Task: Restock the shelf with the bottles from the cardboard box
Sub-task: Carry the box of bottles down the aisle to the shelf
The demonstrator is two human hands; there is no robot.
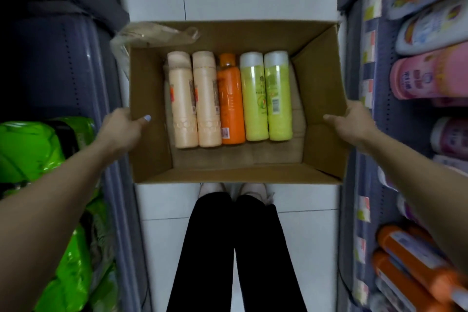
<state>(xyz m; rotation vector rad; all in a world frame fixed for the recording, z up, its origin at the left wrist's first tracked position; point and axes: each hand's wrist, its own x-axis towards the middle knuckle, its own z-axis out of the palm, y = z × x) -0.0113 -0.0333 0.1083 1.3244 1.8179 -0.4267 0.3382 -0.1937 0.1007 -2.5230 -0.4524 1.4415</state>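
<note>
Below us, five bottles lying in the cardboard box (321, 88): two peach bottles (195, 99), one orange bottle (231, 104), two lime-green bottles (266, 99), our left hand (121, 125) and right hand (350, 123) clamped on its side walls.

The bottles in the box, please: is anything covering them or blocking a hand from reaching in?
Nothing visible does. The box is open-topped, the five bottles lie uncovered, and both hands, left and right, grip its side walls.

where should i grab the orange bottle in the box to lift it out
Grip the orange bottle at its narrower cap end, coming down from above. It lies flat, wedged between a peach bottle and a green bottle, so its sides probably leave little room for fingers.
</note>
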